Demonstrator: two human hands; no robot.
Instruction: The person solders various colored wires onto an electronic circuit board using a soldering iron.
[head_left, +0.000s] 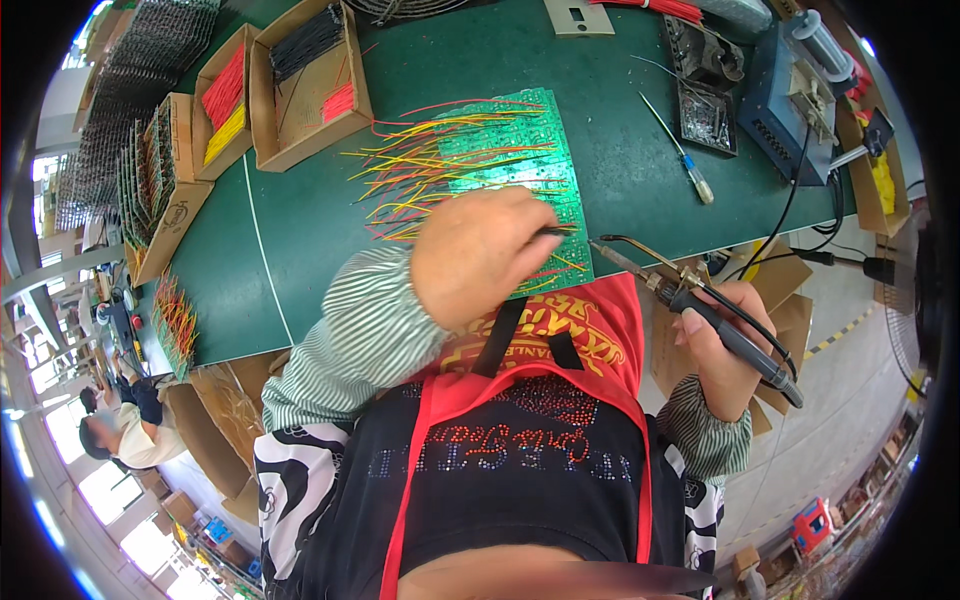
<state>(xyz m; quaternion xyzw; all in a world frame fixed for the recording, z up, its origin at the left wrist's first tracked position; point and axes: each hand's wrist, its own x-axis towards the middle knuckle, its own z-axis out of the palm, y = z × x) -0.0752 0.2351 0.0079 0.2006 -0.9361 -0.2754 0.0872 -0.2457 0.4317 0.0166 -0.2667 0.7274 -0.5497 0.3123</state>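
A green circuit board (515, 125) lies on the table in front of me, with rows of thin red, yellow and black wires (400, 180) that stick out past its left side. My left hand (485, 250) rests over the board's near part, its thumb and fingers pinched on what looks like a short black wire (553, 231) near the right edge. The palm hides some of the board. In my right hand (722, 345) is a soldering iron (722, 328) with a curved feed tube alongside. Its tip points left, close to the pinched fingers and the board's edge.
Cardboard boxes of cut wires (310, 90) stand at the far left, beside a box of boards (165, 190). A wired board (175, 320) lies at the left edge. Farther right are a screwdriver (690, 165), a small black tray (706, 118) and a blue soldering station (785, 105).
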